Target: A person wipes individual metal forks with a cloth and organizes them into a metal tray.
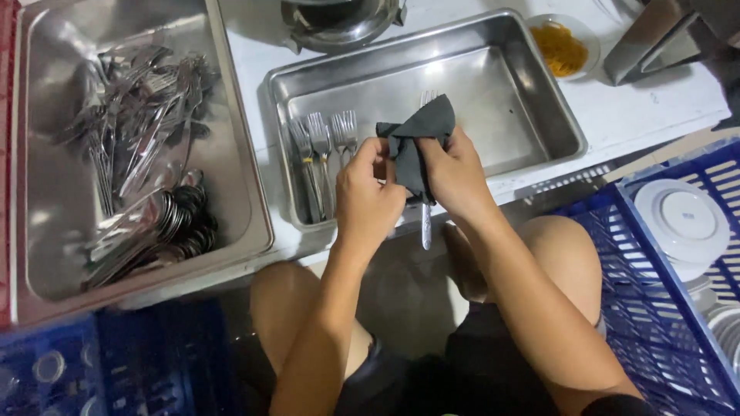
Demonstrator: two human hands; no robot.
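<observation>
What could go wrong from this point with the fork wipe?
1. The fork is pinched only through the dark cloth by the left hand and right hand; its handle hangs free over the lap, so it may slip and drop.
2. The tines poke past the cloth and might jab a finger.

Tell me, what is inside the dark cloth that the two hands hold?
A metal fork is wrapped in the dark cloth, held by the left hand and the right hand. Its tines show above and its handle below; the middle part is covered.
</observation>
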